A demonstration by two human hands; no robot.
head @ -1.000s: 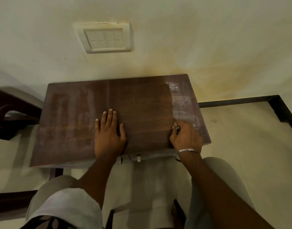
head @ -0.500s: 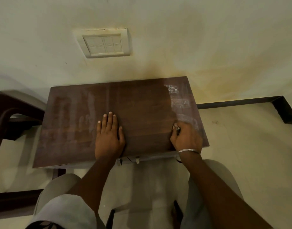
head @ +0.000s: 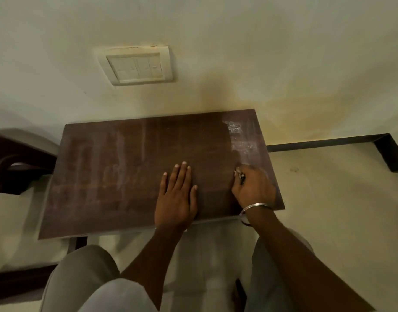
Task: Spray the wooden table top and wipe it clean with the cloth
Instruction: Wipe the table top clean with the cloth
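Both forearms are bare. The left arm comes out of a short, loose sleeve [head: 113,296] of pale grey-white cloth. On the right wrist sits a thin, plain silver metal bangle [head: 256,206], which catches a little light. A narrow dark band [head: 246,222] loops just below it on the underside of the wrist. The left grip [head: 175,199] and the right grip [head: 253,188] show short, pale fingernails. Both legs are covered by loose, light grey trousers [head: 81,266], smooth and unpatterned over the knees.
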